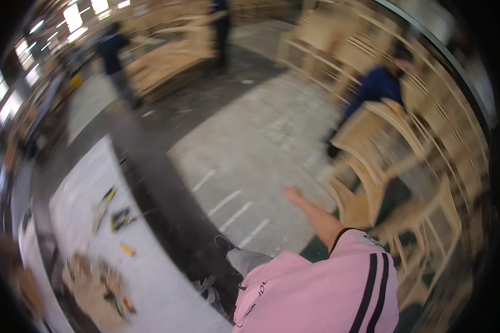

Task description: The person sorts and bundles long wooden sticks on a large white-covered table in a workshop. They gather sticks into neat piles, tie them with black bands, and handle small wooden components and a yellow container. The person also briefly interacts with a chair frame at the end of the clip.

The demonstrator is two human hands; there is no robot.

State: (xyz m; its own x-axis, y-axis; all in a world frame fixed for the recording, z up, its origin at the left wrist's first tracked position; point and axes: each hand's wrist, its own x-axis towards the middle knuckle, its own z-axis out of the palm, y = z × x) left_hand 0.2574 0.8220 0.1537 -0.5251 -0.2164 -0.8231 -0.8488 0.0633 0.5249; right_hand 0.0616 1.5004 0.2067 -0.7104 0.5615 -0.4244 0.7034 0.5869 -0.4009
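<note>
My right hand (293,195) reaches out ahead of my pink shirt (322,288), over the pale floor. It is smeared by motion, so whether its fingers are closed or apart does not show. No object can be made out in it. Close to its right side stand curved, unpainted wooden chair frames (366,183). My left hand is out of the picture. One of my legs in grey trousers, with a dark shoe (223,245), steps forward on the floor.
On the left, a white-covered table (150,272) holds a yellow-handled tool (110,194), a small yellow object (127,249) and brown scraps (86,283). A person in dark blue (380,86) works behind the chair frames. Further people stand near a wooden stack (172,58) at the back.
</note>
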